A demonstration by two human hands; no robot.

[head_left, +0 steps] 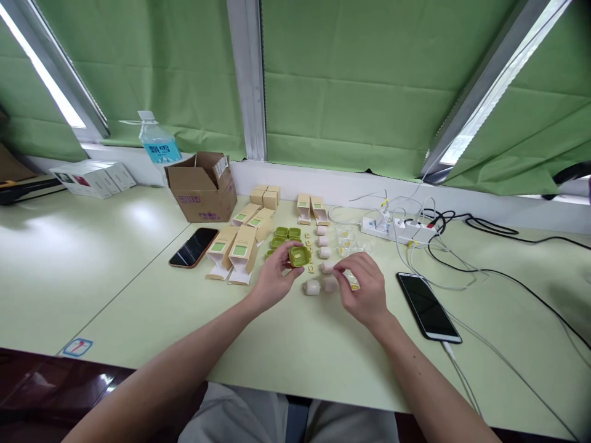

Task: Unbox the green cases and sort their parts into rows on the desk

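The left hand's (272, 280) grip pinches a small green open-topped tray (300, 256) while the curled right hand (364, 289) pinches a pale plug (328, 268).

Left hand (272, 278) holds a green tray (300, 256); right hand (362, 289) pinches a white piece (329, 268).

Glossy green plastic tray (300, 256) — matt table (286, 344)
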